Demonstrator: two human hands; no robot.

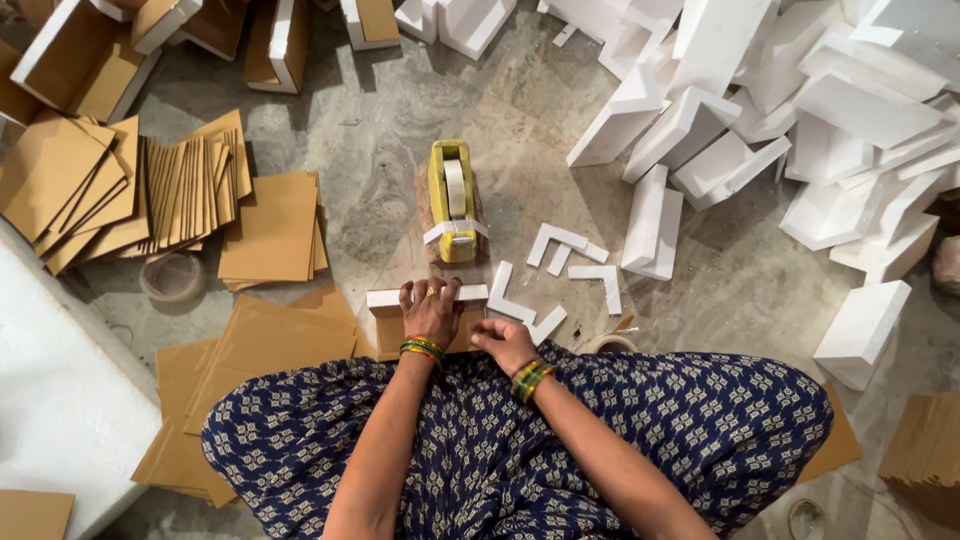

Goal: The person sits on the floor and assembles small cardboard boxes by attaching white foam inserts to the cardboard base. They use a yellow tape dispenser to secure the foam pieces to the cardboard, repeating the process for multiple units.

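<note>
You are seated on a grey mottled stone floor [400, 130]. At its left edge, brown cardboard sheets [110, 185] lie fanned and stacked, with a second stack of sheets [272, 228] just beside them and open cardboard boxes [80, 60] toward the far left corner.

Directly before your knees sits a small cardboard box with a white foam rim [385, 300]; its long axis runs left to right across your front, its open top facing up. Your left hand [432, 312] is spread flat on top of it, fingers pressing the far edge, not clasping anything. Your right hand [503, 340] rests at the box's right end, fingers curled; what it pinches, I cannot tell.

Beyond the box stands a yellow tape dispenser [452, 200], its long axis pointing away from you. Right of it lie loose L-shaped foam pieces [565, 245], and white foam blocks [800, 110] are heaped toward the right edge.
</note>
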